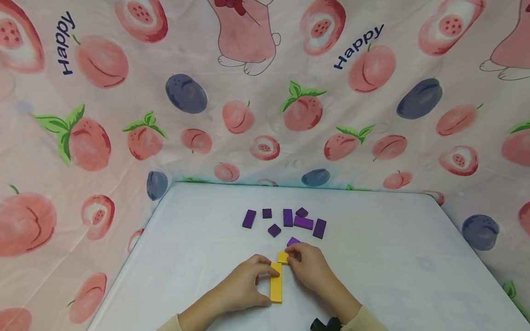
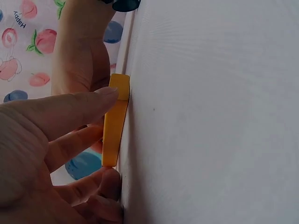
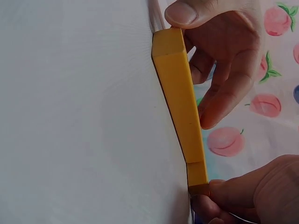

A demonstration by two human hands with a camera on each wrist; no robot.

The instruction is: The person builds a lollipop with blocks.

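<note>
A long yellow block [image 1: 276, 287] lies on the table, its long side running away from me. My left hand [image 1: 244, 282] grips it, thumb by the near end and a finger over the top toward the far end. Just past that far end, slightly to the right, sits a small yellow block [image 1: 283, 257]. My right hand [image 1: 311, 269] pinches this small block between thumb and finger. In the right wrist view the long block [image 3: 175, 98] and the small block [image 3: 197, 176] line up end to end. Behind the right fingertips a purple block [image 1: 293, 241] is partly hidden.
Several purple blocks lie scattered farther back, among them an oblong block [image 1: 249, 219] at the left and another oblong block [image 1: 319, 228] at the right. The white table [image 1: 198, 216] meets a fruit-patterned cloth [image 1: 248, 92] at its back. A black object [image 1: 325, 324] sits by the right wrist.
</note>
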